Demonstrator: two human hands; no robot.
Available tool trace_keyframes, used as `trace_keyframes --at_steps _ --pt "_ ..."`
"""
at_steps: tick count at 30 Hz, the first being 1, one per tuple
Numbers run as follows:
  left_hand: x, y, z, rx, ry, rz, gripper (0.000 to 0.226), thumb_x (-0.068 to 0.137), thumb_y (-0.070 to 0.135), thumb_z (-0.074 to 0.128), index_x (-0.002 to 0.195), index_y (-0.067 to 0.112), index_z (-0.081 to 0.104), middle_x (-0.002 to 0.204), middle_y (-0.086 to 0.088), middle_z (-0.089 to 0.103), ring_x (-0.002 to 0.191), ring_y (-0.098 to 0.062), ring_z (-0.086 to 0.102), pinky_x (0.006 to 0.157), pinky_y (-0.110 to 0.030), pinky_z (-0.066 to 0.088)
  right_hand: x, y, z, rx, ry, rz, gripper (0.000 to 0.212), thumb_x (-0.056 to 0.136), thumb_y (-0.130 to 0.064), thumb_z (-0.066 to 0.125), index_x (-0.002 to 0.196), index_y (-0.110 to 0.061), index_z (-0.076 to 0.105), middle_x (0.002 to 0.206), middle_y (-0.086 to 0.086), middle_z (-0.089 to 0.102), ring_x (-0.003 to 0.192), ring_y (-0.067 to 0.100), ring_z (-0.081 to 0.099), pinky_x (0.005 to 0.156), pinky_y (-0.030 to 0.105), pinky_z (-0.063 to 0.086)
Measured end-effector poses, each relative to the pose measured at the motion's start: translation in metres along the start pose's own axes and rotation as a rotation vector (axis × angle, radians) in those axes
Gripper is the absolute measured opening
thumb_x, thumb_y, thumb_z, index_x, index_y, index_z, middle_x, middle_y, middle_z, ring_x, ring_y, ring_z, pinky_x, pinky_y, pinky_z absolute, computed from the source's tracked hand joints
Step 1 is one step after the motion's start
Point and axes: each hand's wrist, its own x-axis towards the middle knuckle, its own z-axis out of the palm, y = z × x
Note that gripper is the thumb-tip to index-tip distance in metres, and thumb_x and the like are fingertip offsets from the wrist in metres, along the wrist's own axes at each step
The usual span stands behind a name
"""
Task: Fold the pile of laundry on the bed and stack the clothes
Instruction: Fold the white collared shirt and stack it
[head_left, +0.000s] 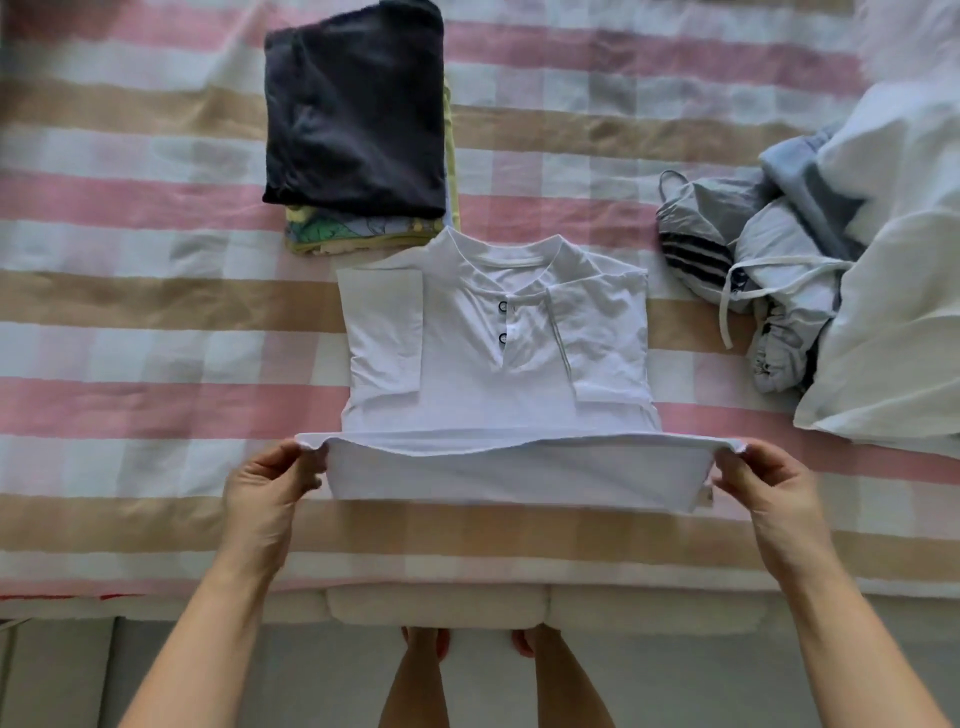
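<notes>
1. A white cotton henley shirt (493, 358) with two dark buttons lay front-up on the pink, beige and white striped bedsheet (156, 322), sleeves folded inward.
2. The left hand (270, 488) pinched the hem's left corner; the right hand (769, 488) pinched its right corner, lifting the hem.
3. A folded dark garment (353, 114) topped the stack beyond the collar.
4. Crumpled grey-blue laundry (769, 270) sat to the right.

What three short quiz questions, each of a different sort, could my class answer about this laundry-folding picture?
1. True or false: both sleeves of the white henley shirt are folded inward.
2. What tops the folded stack? A) dark garment B) towel
3. Which part of the shirt do the left hand and right hand hold?

Key: 1 true; 2 A, the dark garment; 3 the bottom hem, one corner each.
</notes>
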Motion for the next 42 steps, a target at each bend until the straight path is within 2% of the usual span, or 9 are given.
trace_keyframes --at_steps 3,6,12,17,23,29,32,35,42 --pt "0.033 0.013 0.016 -0.012 0.019 0.059 0.025 0.083 0.011 0.061 0.068 0.027 0.073 0.067 0.015 0.068 0.061 0.003 0.058 0.063 -0.011 0.05 0.041 -0.021 0.021 0.008 -0.003 -0.096 0.011 0.088 -0.007 0.056 0.083 -0.016 0.058 0.071 -0.01 0.063 0.069 0.004 0.056 0.071 0.019 0.048" --pt "0.063 0.025 0.035 -0.039 0.008 0.07 0.015 0.08 0.028 0.059 0.072 0.023 0.071 0.07 0.015 0.068 0.066 0.001 0.059 0.063 -0.015 0.051 0.08 -0.036 0.047 0.006 -0.014 -0.144 0.014 0.092 -0.016 0.052 0.079 -0.022 0.055 0.063 -0.016 0.063 0.057 -0.004 0.053 0.054 0.011 0.045" --pt "0.125 0.036 0.062 0.122 0.079 0.191 0.018 0.094 0.025 0.051 0.077 0.023 0.057 0.074 0.006 0.056 0.062 0.003 0.05 0.061 -0.014 0.043 0.149 -0.046 0.088 -0.11 0.099 -0.225 0.018 0.093 -0.02 0.054 0.077 -0.026 0.052 0.068 -0.005 0.051 0.047 -0.006 0.046 0.052 0.016 0.036" --pt "0.161 0.037 0.074 0.154 0.087 0.148 0.016 0.092 0.027 0.056 0.077 0.019 0.058 0.08 0.001 0.059 0.073 -0.009 0.054 0.072 -0.022 0.046 0.188 -0.043 0.105 -0.24 0.146 -0.285 0.022 0.093 -0.02 0.055 0.096 0.001 0.062 0.082 0.007 0.057 0.06 -0.001 0.044 0.057 0.013 0.036" --pt "0.148 0.031 0.075 0.286 0.156 0.137 0.023 0.092 0.027 0.055 0.102 0.006 0.06 0.093 -0.006 0.063 0.089 -0.019 0.058 0.079 -0.032 0.046 0.166 -0.037 0.094 -0.339 0.132 -0.16 0.028 0.091 -0.02 0.058 0.111 -0.001 0.058 0.098 0.006 0.059 0.089 0.014 0.055 0.068 0.015 0.043" --pt "0.062 -0.006 0.051 0.518 0.208 0.077 0.021 0.091 0.029 0.056 0.102 0.012 0.059 0.096 -0.001 0.06 0.09 -0.017 0.055 0.076 -0.031 0.04 0.073 0.011 0.059 -0.483 0.121 0.041 0.029 0.087 -0.029 0.063 0.109 -0.011 0.06 0.096 0.003 0.062 0.089 0.02 0.059 0.074 0.03 0.043" --pt "0.039 -0.02 0.05 0.463 0.233 -0.029 0.02 0.086 0.025 0.063 0.099 0.01 0.06 0.089 -0.002 0.062 0.083 -0.017 0.057 0.07 -0.029 0.045 0.048 0.025 0.061 -0.316 0.113 0.213 0.023 0.086 -0.031 0.064 0.1 -0.014 0.061 0.094 0.003 0.066 0.078 0.017 0.065 0.06 0.033 0.054" --pt "0.035 -0.022 0.057 0.052 0.305 -0.214 0.004 0.086 0.008 0.063 0.087 0.01 0.059 0.073 0.0 0.068 0.067 -0.014 0.063 0.055 -0.019 0.054 0.041 0.025 0.07 0.029 0.182 0.354 0.009 0.087 -0.02 0.063 0.083 -0.013 0.058 0.08 0.006 0.066 0.056 0.01 0.067 0.043 0.022 0.051" --pt "0.008 -0.023 0.036 -0.072 0.383 -0.165 0.013 0.082 0.003 0.066 0.078 0.014 0.059 0.063 0.006 0.067 0.053 -0.001 0.062 0.054 -0.014 0.053 0.001 0.036 0.06 0.212 0.372 0.367 0.007 0.084 -0.011 0.065 0.084 -0.014 0.058 0.078 0.004 0.064 0.052 0.006 0.065 0.044 0.018 0.052"
